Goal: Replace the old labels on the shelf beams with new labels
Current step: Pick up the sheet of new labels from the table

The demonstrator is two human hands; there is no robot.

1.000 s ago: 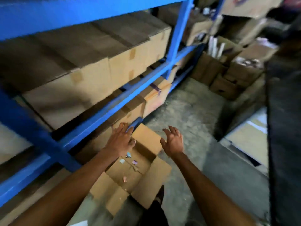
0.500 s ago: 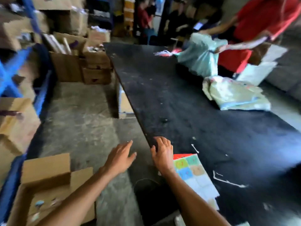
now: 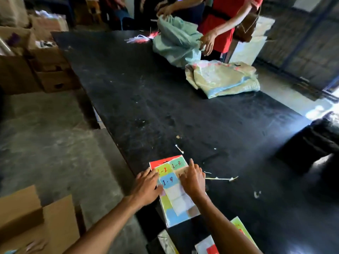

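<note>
A sheet of coloured labels [image 3: 175, 200] lies at the near left edge of the long black table [image 3: 165, 107]; its stickers read 1-2, 1-3 and 1-4 in red ink. My left hand [image 3: 146, 187] rests flat on the sheet's left edge, fingers spread. My right hand [image 3: 192, 180] presses on the sheet's right side, fingertips on an orange label beside the green 1-3 one. Neither hand holds anything lifted. The shelf beams are out of view.
More label sheets [image 3: 240, 233] lie at the table's near edge. An open cardboard box [image 3: 36, 222] sits on the floor at lower left, other boxes [image 3: 47, 70] at far left. A person in red [image 3: 223, 21] handles pale bags [image 3: 176, 44] at the far end.
My view swung from the blue shelf and floor box to the black table. Both hands moved from above the box onto the label sheet.
</note>
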